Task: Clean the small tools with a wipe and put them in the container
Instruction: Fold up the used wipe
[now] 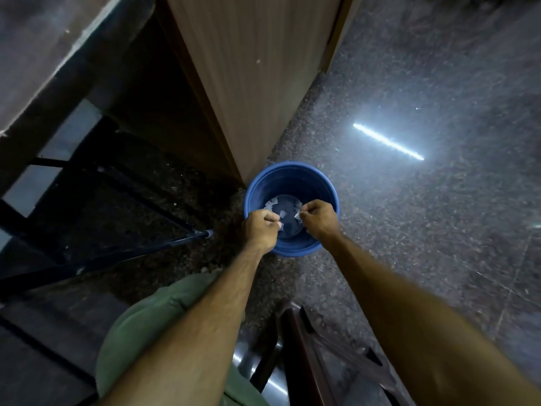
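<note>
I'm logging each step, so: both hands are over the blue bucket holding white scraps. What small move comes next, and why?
Probably let go, so the scraps drop in. Both the left hand and right hand pinch white scraps directly above the open bucket, and similar white pieces already lie on its bottom.

Both hands [291, 222] pinching white scraps [298, 214] over blue bucket [295, 244]

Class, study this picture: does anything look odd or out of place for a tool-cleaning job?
Yes. Both hands, left hand and right hand, pinch small white scraps over a blue bucket; torn white bits litter its bottom. No tools are visible.
</note>
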`<state>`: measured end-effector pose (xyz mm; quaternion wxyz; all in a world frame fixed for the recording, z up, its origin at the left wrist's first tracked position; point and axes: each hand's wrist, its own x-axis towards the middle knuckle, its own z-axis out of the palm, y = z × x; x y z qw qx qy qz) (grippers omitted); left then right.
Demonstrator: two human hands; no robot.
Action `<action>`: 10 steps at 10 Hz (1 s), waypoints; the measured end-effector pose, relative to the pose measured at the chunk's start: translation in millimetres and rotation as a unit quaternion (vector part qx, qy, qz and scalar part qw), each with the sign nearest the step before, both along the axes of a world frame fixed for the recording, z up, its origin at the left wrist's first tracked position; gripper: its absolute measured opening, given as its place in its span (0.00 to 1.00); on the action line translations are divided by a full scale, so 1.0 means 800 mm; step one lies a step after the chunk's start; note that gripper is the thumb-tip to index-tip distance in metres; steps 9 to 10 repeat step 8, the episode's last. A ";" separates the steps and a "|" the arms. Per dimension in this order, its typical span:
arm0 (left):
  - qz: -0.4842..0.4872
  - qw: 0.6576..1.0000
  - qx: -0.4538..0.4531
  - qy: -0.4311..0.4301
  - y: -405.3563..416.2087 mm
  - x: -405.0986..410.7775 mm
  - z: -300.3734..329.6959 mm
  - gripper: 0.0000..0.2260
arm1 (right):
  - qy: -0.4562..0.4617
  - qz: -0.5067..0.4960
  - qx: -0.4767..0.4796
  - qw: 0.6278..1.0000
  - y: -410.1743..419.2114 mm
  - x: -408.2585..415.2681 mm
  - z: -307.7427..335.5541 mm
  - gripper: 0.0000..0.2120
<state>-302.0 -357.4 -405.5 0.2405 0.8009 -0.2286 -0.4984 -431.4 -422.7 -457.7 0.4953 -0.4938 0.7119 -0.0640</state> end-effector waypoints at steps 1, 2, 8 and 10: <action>-0.008 1.000 0.007 0.000 0.000 0.000 -0.001 0.05 | -0.002 -0.004 0.000 1.000 -0.002 0.001 -0.006 0.04; -0.015 1.000 0.009 0.001 -0.002 0.001 0.002 0.07 | -0.001 0.002 -0.004 1.000 -0.006 0.003 -0.006 0.02; -0.119 0.985 -0.057 -0.116 0.006 0.029 0.102 0.07 | 0.059 0.174 -0.081 0.980 0.007 0.020 0.079 0.09; -0.119 0.985 -0.057 -0.116 0.006 0.029 0.102 0.07 | 0.059 0.174 -0.081 0.980 0.007 0.020 0.079 0.09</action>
